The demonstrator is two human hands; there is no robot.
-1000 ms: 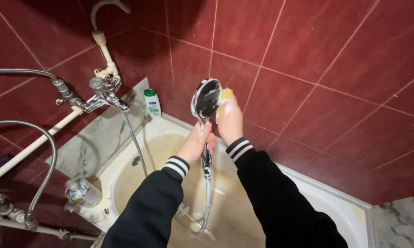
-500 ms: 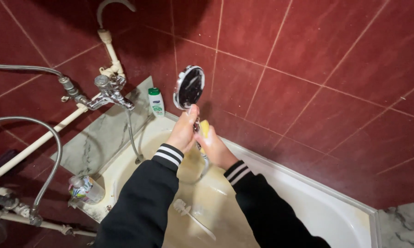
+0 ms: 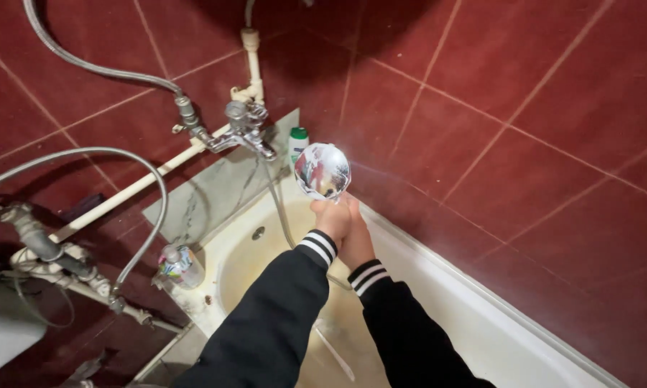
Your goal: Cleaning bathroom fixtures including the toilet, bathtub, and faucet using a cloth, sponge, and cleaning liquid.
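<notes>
My left hand grips the handle of a chrome shower head and holds it upright over the bathtub, its shiny round face turned toward me. My right hand presses against the handle just below and behind the left hand, fingers curled out of sight. The yellow sponge it held a moment ago is hidden behind the hands. Both sleeves are black with striped white cuffs. The shower hose hangs from the wall tap down into the tub.
A white bottle with a green cap stands on the tub corner by the tap. A small clear bottle sits on the marble ledge at the left. Pipes and flexible hoses run along the dark red tiled wall.
The view has swung left and nearer. Both hands have closed together on the handle under the shower head, and the yellow sponge has gone out of sight.
</notes>
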